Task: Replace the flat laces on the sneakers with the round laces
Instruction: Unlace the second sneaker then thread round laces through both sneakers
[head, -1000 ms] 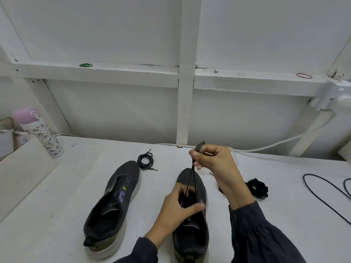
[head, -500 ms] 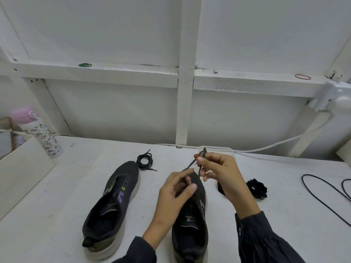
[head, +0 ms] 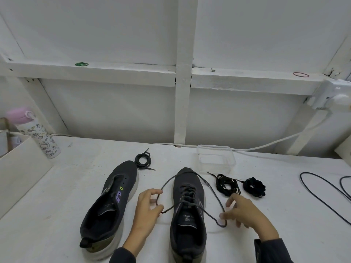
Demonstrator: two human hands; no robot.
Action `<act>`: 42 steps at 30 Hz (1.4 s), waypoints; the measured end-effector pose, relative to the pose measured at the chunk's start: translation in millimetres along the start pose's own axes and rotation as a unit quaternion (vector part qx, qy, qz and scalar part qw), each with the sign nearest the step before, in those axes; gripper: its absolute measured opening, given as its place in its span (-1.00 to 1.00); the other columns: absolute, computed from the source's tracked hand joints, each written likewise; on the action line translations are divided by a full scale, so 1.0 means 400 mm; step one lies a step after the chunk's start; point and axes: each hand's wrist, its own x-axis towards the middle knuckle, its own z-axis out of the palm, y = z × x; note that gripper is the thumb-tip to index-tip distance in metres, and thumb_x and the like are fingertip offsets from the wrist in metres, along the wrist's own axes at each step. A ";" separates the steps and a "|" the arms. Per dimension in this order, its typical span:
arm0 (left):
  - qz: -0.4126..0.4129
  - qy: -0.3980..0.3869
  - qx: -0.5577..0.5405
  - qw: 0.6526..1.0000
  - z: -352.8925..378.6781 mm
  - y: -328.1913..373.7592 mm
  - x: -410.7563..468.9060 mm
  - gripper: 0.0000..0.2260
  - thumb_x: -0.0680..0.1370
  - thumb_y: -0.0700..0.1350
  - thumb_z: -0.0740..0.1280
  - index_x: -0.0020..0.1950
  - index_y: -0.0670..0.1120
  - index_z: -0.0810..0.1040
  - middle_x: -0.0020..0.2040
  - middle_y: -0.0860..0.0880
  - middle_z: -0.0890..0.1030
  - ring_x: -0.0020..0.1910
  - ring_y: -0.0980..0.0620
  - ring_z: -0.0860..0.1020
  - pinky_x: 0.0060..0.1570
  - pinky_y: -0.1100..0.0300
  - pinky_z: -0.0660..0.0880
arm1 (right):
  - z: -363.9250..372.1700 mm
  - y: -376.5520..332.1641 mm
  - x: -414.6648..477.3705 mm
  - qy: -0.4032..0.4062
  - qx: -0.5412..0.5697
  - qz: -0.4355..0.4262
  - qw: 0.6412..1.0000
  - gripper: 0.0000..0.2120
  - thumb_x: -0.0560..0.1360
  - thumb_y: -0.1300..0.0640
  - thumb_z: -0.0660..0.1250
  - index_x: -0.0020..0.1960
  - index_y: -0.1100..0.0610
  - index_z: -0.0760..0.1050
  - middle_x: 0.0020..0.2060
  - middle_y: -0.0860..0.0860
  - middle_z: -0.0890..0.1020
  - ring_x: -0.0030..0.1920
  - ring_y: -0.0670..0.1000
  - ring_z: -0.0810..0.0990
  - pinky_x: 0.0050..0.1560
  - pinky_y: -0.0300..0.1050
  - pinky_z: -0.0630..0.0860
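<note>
The left hand [head: 147, 207] pinches a bend of the round lace [head: 213, 192] between thumb and forefinger. The right hand [head: 247, 211] nips the other bend at its fingertips, its remaining fingers spread. Both bends run back into the top eyelets of the laced sneaker [head: 188, 234], which stands on the table [head: 284, 215] between the hands. The free strands arc away over its toe at 12 o'clock.

I judge the lace to be light, limp and smooth. It will sag and slide through a loose pinch, so each strand is best held close to the eyelets. The sneaker looks light with a soft upper and is likely to shift if pulled hard, so steady it at the collar or sole.

At 9 o'clock, beyond the left hand, lies the unlaced sneaker [head: 108, 209]. A coiled lace [head: 142, 160] sits at its toe, apparently round. At 2 o'clock two dark lace bundles [head: 228, 185] [head: 254, 186] lie side by side, probably the flat ones.

At 1 o'clock, near the toe, a clear plastic tub [head: 232, 162] stands open, and nothing shows inside it. Far off at 10 o'clock stands a capped pink-lidded bottle [head: 39, 137] with its contents hidden. Just beside the bottle is a white box [head: 20, 168], its inside out of sight.
</note>
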 end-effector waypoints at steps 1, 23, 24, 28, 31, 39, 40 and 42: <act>0.006 0.002 0.034 0.999 0.004 -0.002 0.006 -0.62 0.47 -0.39 0.33 0.06 0.08 0.54 0.34 0.05 0.35 0.27 -0.01 0.42 0.14 0.19 0.43 | -0.007 -0.007 0.004 0.023 -0.006 -0.011 1.000 -0.67 0.37 0.02 0.53 -0.03 0.05 0.43 -0.21 0.01 0.60 -0.39 -0.03 0.56 -0.46 -0.23 0.32; 0.249 -0.186 0.492 0.814 0.198 0.184 0.247 -0.71 0.63 0.03 0.18 0.26 0.02 0.59 0.23 0.00 0.59 0.25 -0.06 0.43 0.25 0.00 0.26 | 0.081 -0.149 0.207 0.226 -0.195 -0.147 0.943 -0.81 0.48 0.23 0.19 0.00 0.15 0.55 -0.06 0.08 0.62 -0.05 0.16 0.58 -0.26 -0.09 0.30; 0.256 -0.177 0.479 0.821 0.200 0.185 0.245 -0.73 0.62 0.02 0.20 0.21 0.01 0.61 0.18 0.01 0.62 0.22 -0.05 0.46 0.24 0.01 0.26 | 0.078 -0.147 0.204 0.225 -0.174 -0.156 0.946 -0.82 0.48 0.20 0.22 0.00 0.13 0.56 -0.06 0.05 0.63 -0.04 0.13 0.58 -0.25 -0.10 0.32; 0.284 -0.130 0.375 0.873 0.188 0.193 0.236 -0.82 0.58 0.03 0.30 0.07 -0.01 0.62 0.00 0.03 0.67 0.05 -0.01 0.54 0.16 0.07 0.35 | 0.049 -0.167 0.167 0.221 -0.022 -0.214 0.951 -0.89 0.45 0.19 0.32 -0.05 0.09 0.59 -0.12 -0.03 0.67 -0.07 0.03 0.60 -0.14 -0.07 0.49; 0.291 -0.100 0.266 0.913 0.164 0.210 0.225 -0.90 0.56 -0.03 0.34 -0.01 0.00 0.62 -0.10 0.08 0.68 -0.07 0.08 0.58 0.05 0.10 0.48 | 0.020 -0.202 0.126 0.210 0.090 -0.268 0.936 -0.89 0.42 0.29 0.34 -0.12 0.13 0.60 -0.22 0.01 0.67 -0.16 0.01 0.62 -0.11 -0.09 0.55; 0.214 -0.043 0.133 0.967 0.051 0.206 0.184 -0.71 0.61 -0.32 0.18 0.12 -0.03 0.61 -0.01 0.05 0.58 -0.39 0.20 0.44 -0.20 0.27 0.47 | -0.050 -0.179 0.053 0.190 0.234 -0.223 0.927 -0.78 0.47 0.39 0.23 -0.12 0.19 0.62 -0.38 0.00 0.56 -0.52 -0.13 0.45 -0.46 -0.31 0.38; 0.183 -0.061 0.103 0.976 0.039 0.201 0.166 -0.69 0.61 -0.35 0.15 0.05 -0.01 0.58 -0.04 0.04 0.56 -0.42 0.15 0.43 -0.26 0.26 0.47 | -0.056 -0.175 0.039 0.174 0.251 -0.216 0.927 -0.77 0.48 0.39 0.24 -0.15 0.17 0.62 -0.42 -0.07 0.56 -0.53 -0.13 0.40 -0.47 -0.31 0.34; 0.127 -0.103 0.055 0.985 0.016 0.199 0.121 -0.72 0.57 -0.36 0.15 -0.11 -0.02 0.54 -0.19 0.13 0.56 -0.42 0.08 0.39 -0.35 0.25 0.40 | -0.066 -0.166 0.003 0.128 0.263 -0.217 0.931 -0.79 0.50 0.38 0.28 -0.16 0.15 0.63 -0.46 -0.16 0.57 -0.54 -0.14 0.32 -0.48 -0.35 0.28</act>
